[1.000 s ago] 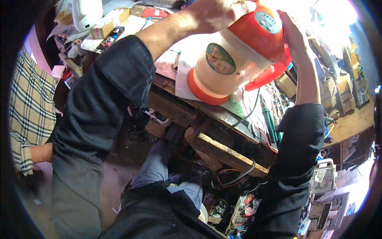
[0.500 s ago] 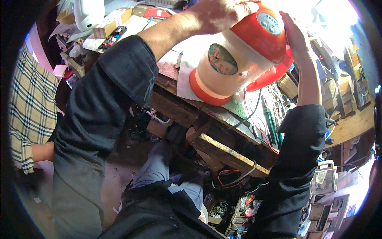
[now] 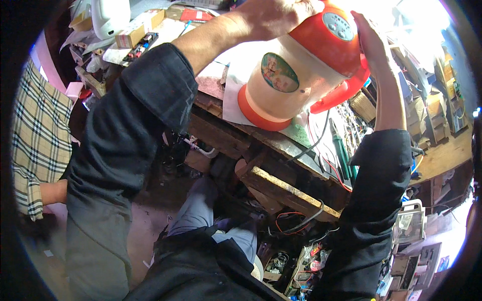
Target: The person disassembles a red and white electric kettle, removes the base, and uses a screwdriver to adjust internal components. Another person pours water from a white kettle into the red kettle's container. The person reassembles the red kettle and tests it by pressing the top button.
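Note:
A soymilk maker [image 3: 309, 65] with a cream body, orange-red head and base, and red side handle [image 3: 341, 95] stands on the workbench, leaning in the picture. A green oval sticker marks its front, and a grey round control panel [image 3: 338, 26] sits on the head. My left hand [image 3: 276, 19] grips the head's far left edge with curled fingers. On the opposite side, my right hand [image 3: 370, 37] presses against the head, above the handle. Most of its fingertips are hidden behind the head or lost in glare.
Green-handled pliers [image 3: 340, 150] and thin wires lie right of the soymilk maker. A cardboard box [image 3: 139, 29] and white appliance [image 3: 110, 17] are at the far left. A wooden drawer edge [image 3: 293, 193] juts out below the bench. Another person in a checked shirt [image 3: 42, 135] is at left.
Both hands keep their hold on the head of the soymilk maker. The whole view has shifted very slightly; little else differs.

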Available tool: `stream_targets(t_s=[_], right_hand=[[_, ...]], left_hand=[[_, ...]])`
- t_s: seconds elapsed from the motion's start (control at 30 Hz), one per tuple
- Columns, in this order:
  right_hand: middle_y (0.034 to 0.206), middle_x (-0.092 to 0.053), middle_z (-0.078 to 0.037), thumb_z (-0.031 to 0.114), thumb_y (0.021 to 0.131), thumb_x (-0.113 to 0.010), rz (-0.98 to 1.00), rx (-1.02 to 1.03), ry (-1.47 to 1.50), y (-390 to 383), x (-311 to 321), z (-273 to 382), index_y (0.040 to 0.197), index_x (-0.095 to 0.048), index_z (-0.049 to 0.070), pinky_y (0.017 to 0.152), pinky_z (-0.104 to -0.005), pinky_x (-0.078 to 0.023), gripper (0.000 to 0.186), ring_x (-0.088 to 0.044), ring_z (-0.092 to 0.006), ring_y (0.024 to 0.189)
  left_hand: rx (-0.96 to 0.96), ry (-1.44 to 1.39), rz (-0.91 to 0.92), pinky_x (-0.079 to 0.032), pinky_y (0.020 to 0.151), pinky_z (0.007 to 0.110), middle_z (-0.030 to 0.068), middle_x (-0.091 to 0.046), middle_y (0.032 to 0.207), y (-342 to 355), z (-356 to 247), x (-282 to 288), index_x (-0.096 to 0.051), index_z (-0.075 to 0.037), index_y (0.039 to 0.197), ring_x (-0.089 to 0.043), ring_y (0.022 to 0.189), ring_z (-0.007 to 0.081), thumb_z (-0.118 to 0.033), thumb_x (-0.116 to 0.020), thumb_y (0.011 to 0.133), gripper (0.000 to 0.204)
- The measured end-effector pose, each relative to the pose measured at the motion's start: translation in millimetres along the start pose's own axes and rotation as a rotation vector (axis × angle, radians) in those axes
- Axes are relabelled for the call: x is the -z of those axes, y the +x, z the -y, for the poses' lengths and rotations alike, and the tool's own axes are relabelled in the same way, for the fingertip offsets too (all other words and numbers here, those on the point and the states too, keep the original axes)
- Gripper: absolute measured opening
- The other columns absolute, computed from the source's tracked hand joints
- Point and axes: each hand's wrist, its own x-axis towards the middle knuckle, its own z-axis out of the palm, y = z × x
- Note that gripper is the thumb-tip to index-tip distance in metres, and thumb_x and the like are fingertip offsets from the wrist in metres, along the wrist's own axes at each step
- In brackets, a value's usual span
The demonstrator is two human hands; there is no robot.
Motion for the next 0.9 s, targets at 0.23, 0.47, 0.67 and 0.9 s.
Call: stream_targets(t_s=[0.23, 0.47, 0.67, 0.9], right_hand=[[0.111, -0.071, 0.001, 0.054, 0.099, -0.061, -0.050, -0.070, -0.180, 0.1, -0.3, 6.1, 0.133, -0.067, 0.014, 0.083, -0.0250, -0.049, 0.053, -0.065, -0.0075, 0.096], [0.108, -0.072, 0.001, 0.054, 0.099, -0.061, -0.067, -0.016, -0.170, -1.8, -4.6, 5.3, 0.131, -0.067, 0.014, 0.081, -0.0243, -0.049, 0.051, -0.065, -0.0069, 0.093], [0.108, -0.072, 0.002, 0.054, 0.099, -0.061, -0.039, -0.062, -0.200, 5.4, 3.1, 2.3, 0.130, -0.068, 0.015, 0.080, -0.0242, -0.048, 0.050, -0.065, -0.0075, 0.091], [0.111, -0.072, 0.001, 0.054, 0.099, -0.061, -0.066, -0.055, -0.212, 3.5, 1.8, 0.5, 0.131, -0.068, 0.015, 0.084, -0.0255, -0.048, 0.051, -0.065, -0.0083, 0.095]], left_hand=[[0.017, -0.015, 0.010, -0.055, 0.102, 0.041, 0.0324, -0.065, 0.128, -0.1, -0.4, -0.2, -0.060, 0.016, 0.122, -0.068, 0.114, 0.0408, -0.010, -0.048, 0.105, 0.033], [0.047, -0.076, 0.006, -0.055, 0.102, 0.041, 0.0324, -0.064, 0.128, -0.5, -1.0, -0.6, -0.060, 0.016, 0.124, -0.068, 0.115, 0.0408, -0.010, -0.049, 0.105, 0.034], [-0.006, -0.014, 0.007, -0.055, 0.103, 0.041, 0.0324, -0.064, 0.128, -1.4, 0.6, -0.5, -0.059, 0.017, 0.124, -0.068, 0.115, 0.0408, -0.010, -0.048, 0.106, 0.034], [0.030, -0.033, 0.009, -0.055, 0.103, 0.041, 0.0326, -0.064, 0.128, -1.5, -0.4, -1.5, -0.061, 0.016, 0.122, -0.068, 0.115, 0.0403, -0.008, -0.050, 0.104, 0.032]])
